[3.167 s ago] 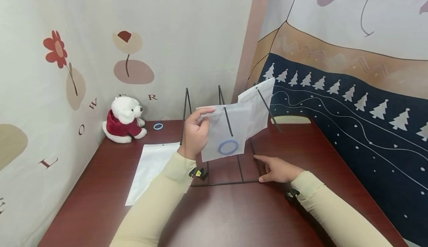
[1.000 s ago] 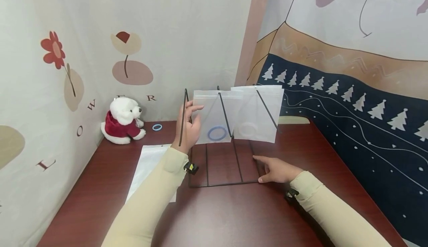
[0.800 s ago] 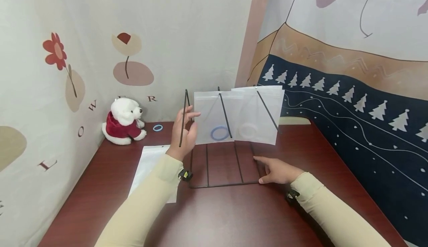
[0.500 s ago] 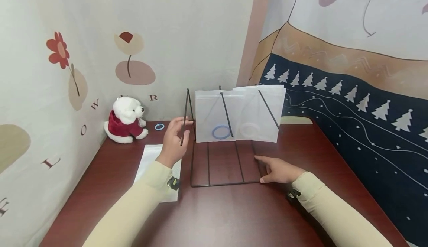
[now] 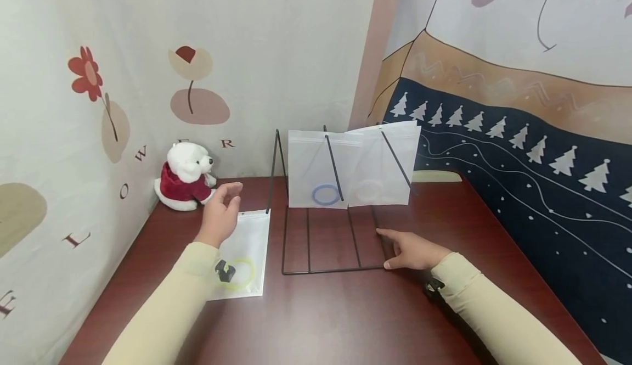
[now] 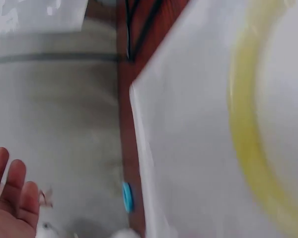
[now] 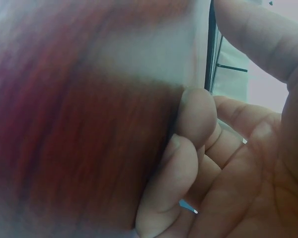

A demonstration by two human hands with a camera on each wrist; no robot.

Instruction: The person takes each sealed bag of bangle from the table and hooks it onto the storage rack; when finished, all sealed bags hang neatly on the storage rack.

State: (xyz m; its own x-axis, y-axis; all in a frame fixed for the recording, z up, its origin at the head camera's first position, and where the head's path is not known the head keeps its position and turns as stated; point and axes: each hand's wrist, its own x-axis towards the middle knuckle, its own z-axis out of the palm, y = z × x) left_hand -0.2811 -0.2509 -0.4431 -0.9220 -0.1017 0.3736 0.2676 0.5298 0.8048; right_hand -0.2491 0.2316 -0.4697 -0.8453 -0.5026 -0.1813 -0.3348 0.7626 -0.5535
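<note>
My left hand [image 5: 220, 217], fingers loosely bent and holding nothing, hovers over the top left of a white zip bag [image 5: 254, 250] lying on the table. Inside that bag is a yellow ring [image 6: 246, 124]. At the lower right corner of a black wire rack [image 5: 321, 272], my right hand [image 5: 415, 251] holds the base, thumb at the corner and index finger along the side rail. A translucent zip bag [image 5: 308, 162] with a blue ring [image 5: 314, 194] hangs on the rack's middle prong. Another bag [image 5: 399, 153] with a faint pale ring hangs on the right prong.
The rack's left prong [image 5: 273, 173] bears no bag. A white plush bear [image 5: 182, 189] in a red coat sits at the back left. A light blue ring [image 6: 128, 197] lies near it, hidden in the head view. Printed curtains [image 5: 276, 52] enclose the table.
My left hand has let go of the bag with the blue ring, which now hangs from the middle prong. It has moved left, over the bag on the table. The right hand stays put.
</note>
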